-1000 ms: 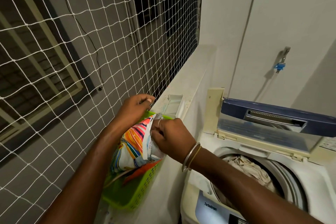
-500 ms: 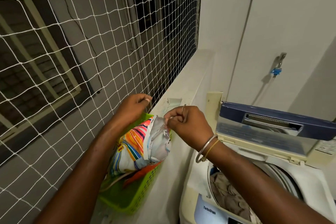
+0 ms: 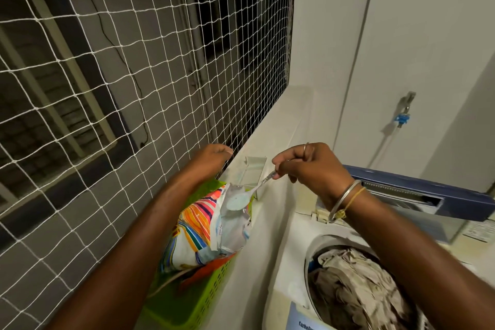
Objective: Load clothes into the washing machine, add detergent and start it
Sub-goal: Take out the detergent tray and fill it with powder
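Note:
A striped, colourful detergent bag [image 3: 198, 230] stands open in a green basket [image 3: 187, 311] on the ledge. My left hand [image 3: 211, 158] curls over the bag's far top edge, against the netting. My right hand [image 3: 308, 166] pinches the handle of a spoon [image 3: 238, 199]. The spoon's bowl is heaped with pale powder and hangs just over the bag's mouth. The top-load washing machine [image 3: 289, 262] sits at the lower right. Its blue lid [image 3: 428, 195] is raised, and crumpled beige clothes [image 3: 356, 292] fill the drum.
A white detergent drawer tray [image 3: 253, 171] rests on the ledge just beyond the bag. White netting [image 3: 134, 88] closes off the left side. A wall tap with a blue fitting [image 3: 404, 115] is behind the machine.
My right hand has come out of the bag, lifted and moved right, drawing out a spoon full of powder. My left hand stays at the bag's top.

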